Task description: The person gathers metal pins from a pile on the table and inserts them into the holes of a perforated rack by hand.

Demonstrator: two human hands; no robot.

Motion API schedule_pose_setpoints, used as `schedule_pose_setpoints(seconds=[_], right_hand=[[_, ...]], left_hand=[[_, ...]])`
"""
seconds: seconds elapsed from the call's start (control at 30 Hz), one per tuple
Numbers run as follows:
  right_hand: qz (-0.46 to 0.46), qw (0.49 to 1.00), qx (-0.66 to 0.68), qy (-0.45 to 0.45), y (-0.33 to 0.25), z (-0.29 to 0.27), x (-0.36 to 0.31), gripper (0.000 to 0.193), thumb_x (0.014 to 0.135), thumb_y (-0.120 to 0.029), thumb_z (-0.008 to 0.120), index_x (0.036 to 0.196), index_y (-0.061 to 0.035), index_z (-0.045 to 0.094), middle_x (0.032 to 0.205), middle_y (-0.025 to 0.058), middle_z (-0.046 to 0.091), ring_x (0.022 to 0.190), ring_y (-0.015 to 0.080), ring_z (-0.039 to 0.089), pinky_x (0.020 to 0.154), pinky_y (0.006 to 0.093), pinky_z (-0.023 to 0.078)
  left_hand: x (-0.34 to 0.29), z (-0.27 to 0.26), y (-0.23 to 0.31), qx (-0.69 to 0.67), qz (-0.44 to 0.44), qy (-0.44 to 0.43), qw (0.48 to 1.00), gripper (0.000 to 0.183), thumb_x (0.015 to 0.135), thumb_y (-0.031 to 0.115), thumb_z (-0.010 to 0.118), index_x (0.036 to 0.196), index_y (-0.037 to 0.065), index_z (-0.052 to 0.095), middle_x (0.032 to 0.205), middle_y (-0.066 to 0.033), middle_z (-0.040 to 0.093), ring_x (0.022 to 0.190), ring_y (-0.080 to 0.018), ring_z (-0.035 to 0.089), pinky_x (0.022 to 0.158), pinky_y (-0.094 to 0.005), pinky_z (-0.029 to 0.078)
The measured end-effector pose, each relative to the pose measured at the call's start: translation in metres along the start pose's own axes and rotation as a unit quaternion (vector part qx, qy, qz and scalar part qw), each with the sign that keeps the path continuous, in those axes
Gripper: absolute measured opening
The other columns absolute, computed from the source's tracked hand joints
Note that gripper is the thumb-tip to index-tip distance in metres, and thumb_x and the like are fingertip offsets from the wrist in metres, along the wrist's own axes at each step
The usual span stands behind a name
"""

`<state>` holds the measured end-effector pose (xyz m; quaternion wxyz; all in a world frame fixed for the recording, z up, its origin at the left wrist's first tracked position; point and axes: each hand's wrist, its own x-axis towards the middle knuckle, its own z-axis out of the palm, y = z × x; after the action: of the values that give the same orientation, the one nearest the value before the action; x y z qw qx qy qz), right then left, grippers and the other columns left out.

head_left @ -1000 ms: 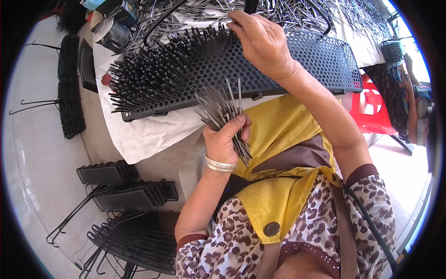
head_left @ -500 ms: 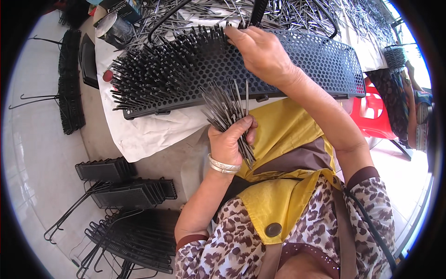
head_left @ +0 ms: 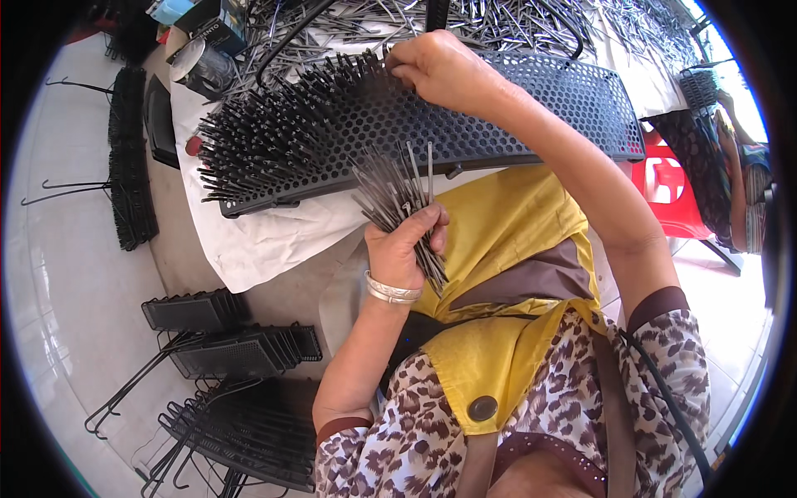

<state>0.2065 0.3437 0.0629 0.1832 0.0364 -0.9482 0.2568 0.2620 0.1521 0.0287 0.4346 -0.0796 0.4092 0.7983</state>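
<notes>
A long black perforated panel (head_left: pixel 531 104) lies across the table, its left part filled with upright thin dark rods (head_left: pixel 270 133) and its right part showing bare holes. My left hand (head_left: pixel 404 241), with bracelets at the wrist, is closed around a bundle of thin grey rods (head_left: pixel 386 187) in front of the panel. At the panel's far edge, beside the last standing rods, my right hand (head_left: pixel 432 70) pinches with fingers pressed together. What sits between those fingertips is too small to make out.
Loose rods (head_left: pixel 515 29) cover the far side of the table. A clear plastic container (head_left: pixel 203 68) and a dark box (head_left: pixel 217 29) stand at the back left. Black racks with hooks (head_left: pixel 241 344) stack on the floor at lower left. Another person sits near a red stool (head_left: pixel 668 195) at right.
My right hand has shifted slightly left and up along the panel's far edge. My left hand with the bundle has moved only a little left. The whole view has shifted slightly.
</notes>
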Motion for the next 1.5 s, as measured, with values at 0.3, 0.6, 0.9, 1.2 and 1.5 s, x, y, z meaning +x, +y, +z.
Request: schedule_pose_setpoints(seconds=[0.3,0.6,0.9,1.2,1.5], right_hand=[[0.306,0.869,0.377,-0.099,-0.05,-0.014,-0.063,0.013,0.074,-0.002,0.056,0.085,0.0055,0.055,0.061,0.0064,0.057,0.047,0.0089,0.054,0.039,0.0202,0.044],[0.1,0.928,0.181,0.31,-0.007,-0.023,-0.031,0.007,0.073,-0.005,0.058,0.078,-0.001,0.056,0.059,0.0069,0.057,0.048,0.0105,0.055,0.045,0.0222,0.044],[-0.038,0.963,-0.011,0.265,0.006,0.007,-0.019,0.011,0.073,-0.003,0.058,0.084,-0.0013,0.056,0.063,0.0075,0.058,0.052,0.0118,0.057,0.048,0.0209,0.045],[-0.064,0.991,-0.054,0.108,0.0,0.005,-0.019,0.018,0.072,-0.003,0.055,0.09,-0.0005,0.051,0.062,0.0171,0.053,0.058,0.0334,0.053,0.05,0.0369,0.043],[0.17,0.976,0.135,-0.014,-0.035,-0.018,-0.036,0.046,0.07,-0.017,0.064,0.104,0.0076,0.045,0.057,0.011,0.057,0.046,0.0144,0.054,0.042,0.0257,0.041]], left_hand=[[0.003,-0.001,0.003,-0.008,0.019,-0.037,0.999,0.009,0.071,-0.001,0.057,0.078,-0.004,0.054,0.064,-0.0111,0.055,0.045,-0.0158,0.048,0.039,-0.0238,0.037],[0.003,-0.002,0.001,-0.005,-0.026,-0.024,0.999,0.012,0.071,0.002,0.059,0.081,-0.003,0.053,0.063,-0.0108,0.055,0.045,-0.0157,0.048,0.039,-0.0232,0.037],[0.001,-0.001,0.003,-0.015,-0.037,-0.025,0.999,0.013,0.071,0.001,0.059,0.081,-0.003,0.053,0.062,-0.0112,0.054,0.044,-0.0153,0.047,0.039,-0.0233,0.036],[0.0,-0.001,0.006,-0.026,-0.06,-0.033,0.997,0.014,0.07,0.001,0.059,0.082,-0.002,0.053,0.062,-0.0114,0.054,0.043,-0.0153,0.046,0.039,-0.0241,0.035],[0.002,-0.007,0.005,0.028,-0.05,-0.027,0.998,0.016,0.071,0.005,0.055,0.086,0.0,0.051,0.065,-0.0104,0.051,0.044,-0.0149,0.043,0.039,-0.0242,0.033]])
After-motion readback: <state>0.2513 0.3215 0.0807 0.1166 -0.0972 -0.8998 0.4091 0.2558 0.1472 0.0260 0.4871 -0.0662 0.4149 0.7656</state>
